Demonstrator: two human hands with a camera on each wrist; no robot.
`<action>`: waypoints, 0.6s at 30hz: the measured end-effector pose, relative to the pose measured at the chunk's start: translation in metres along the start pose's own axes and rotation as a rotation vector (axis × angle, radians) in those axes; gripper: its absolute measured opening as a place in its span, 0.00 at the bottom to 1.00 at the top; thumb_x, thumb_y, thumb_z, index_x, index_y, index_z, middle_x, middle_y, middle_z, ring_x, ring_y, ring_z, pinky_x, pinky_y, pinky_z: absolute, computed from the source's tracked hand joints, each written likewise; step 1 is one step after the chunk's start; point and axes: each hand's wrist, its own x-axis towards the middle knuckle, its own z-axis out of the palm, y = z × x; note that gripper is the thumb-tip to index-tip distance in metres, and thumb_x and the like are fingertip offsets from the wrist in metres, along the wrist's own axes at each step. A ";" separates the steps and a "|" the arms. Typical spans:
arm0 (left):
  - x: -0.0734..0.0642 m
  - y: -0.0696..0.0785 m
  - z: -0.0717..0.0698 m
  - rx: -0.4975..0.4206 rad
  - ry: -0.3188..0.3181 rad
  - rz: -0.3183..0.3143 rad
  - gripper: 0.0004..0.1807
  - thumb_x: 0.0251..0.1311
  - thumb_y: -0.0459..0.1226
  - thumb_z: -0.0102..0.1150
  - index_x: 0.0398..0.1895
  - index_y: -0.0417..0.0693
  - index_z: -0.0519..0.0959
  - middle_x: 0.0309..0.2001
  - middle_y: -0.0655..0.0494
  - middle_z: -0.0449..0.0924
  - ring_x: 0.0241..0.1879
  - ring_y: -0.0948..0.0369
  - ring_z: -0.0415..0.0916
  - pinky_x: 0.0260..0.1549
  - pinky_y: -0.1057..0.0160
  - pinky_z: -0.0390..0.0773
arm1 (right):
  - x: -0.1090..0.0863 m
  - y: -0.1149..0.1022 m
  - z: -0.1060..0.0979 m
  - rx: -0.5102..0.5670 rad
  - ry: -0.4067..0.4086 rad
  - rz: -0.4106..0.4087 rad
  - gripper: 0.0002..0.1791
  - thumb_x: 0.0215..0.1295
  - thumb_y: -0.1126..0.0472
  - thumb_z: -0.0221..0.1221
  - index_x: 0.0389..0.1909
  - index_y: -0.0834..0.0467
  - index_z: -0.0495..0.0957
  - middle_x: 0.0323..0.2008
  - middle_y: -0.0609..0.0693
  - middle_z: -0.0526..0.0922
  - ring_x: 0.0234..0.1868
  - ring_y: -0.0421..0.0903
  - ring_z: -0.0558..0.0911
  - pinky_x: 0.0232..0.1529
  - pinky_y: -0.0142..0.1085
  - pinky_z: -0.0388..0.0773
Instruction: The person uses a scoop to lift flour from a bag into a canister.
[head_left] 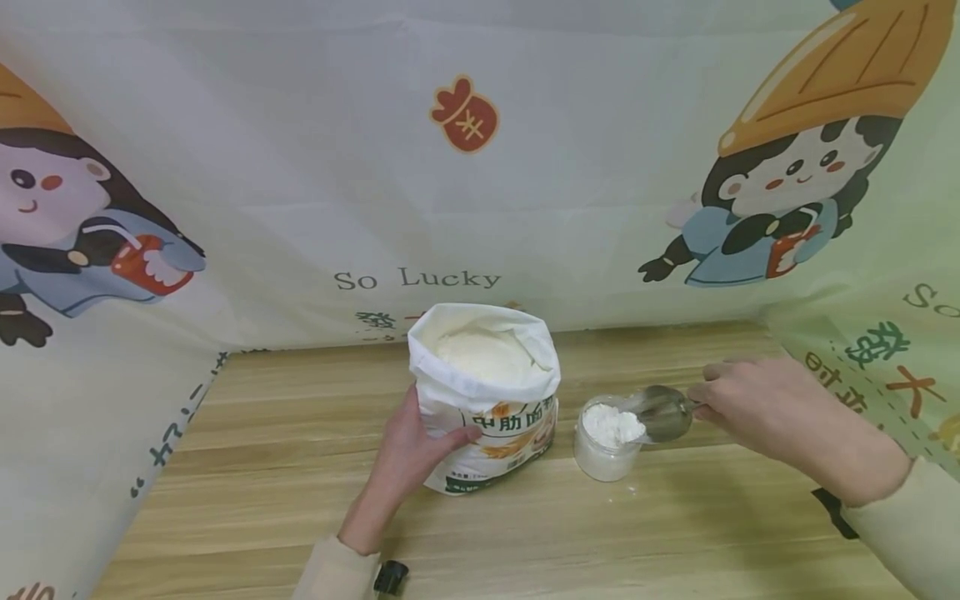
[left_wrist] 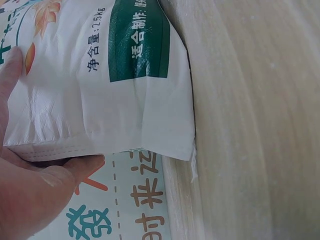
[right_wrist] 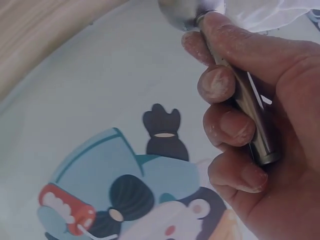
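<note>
A white flour bag [head_left: 491,404] stands on the table with its top rolled open, and pale flour [head_left: 483,357] shows inside. My left hand [head_left: 418,454] grips its left side, thumb across the printed front; the left wrist view shows the fingers reaching around the bag's edge. To the right, a small clear jar [head_left: 606,463] holds a heap of white flour [head_left: 611,426]. My right hand [head_left: 757,408] holds a metal scoop [head_left: 663,414] tilted over the jar, its lip at the flour. In the right wrist view, floury fingers wrap the scoop's handle [right_wrist: 250,107].
The wood-grain table [head_left: 285,442] runs back to a printed cloth backdrop [head_left: 315,167] behind and on both sides. A little white powder lies on the wood in front of the jar. The bag and jar stand close together.
</note>
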 end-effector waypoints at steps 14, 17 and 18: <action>0.000 0.002 0.001 0.002 0.007 -0.013 0.50 0.46 0.37 0.84 0.72 0.47 0.65 0.63 0.47 0.78 0.64 0.47 0.74 0.65 0.42 0.73 | -0.009 0.001 0.003 -0.076 0.233 -0.071 0.14 0.43 0.60 0.81 0.23 0.52 0.82 0.19 0.41 0.68 0.20 0.40 0.65 0.14 0.33 0.62; 0.000 0.003 0.001 0.001 0.006 -0.014 0.50 0.45 0.36 0.84 0.72 0.48 0.66 0.63 0.47 0.78 0.64 0.47 0.74 0.65 0.42 0.73 | -0.015 0.004 0.009 -0.034 0.258 -0.046 0.12 0.46 0.59 0.80 0.27 0.52 0.84 0.21 0.41 0.71 0.20 0.40 0.69 0.14 0.34 0.64; 0.000 0.002 0.001 0.000 0.005 -0.014 0.50 0.45 0.36 0.84 0.72 0.48 0.66 0.63 0.47 0.78 0.64 0.47 0.74 0.65 0.42 0.72 | -0.017 0.006 0.012 -0.016 0.268 -0.036 0.12 0.47 0.59 0.79 0.28 0.52 0.84 0.21 0.40 0.71 0.20 0.40 0.69 0.14 0.34 0.65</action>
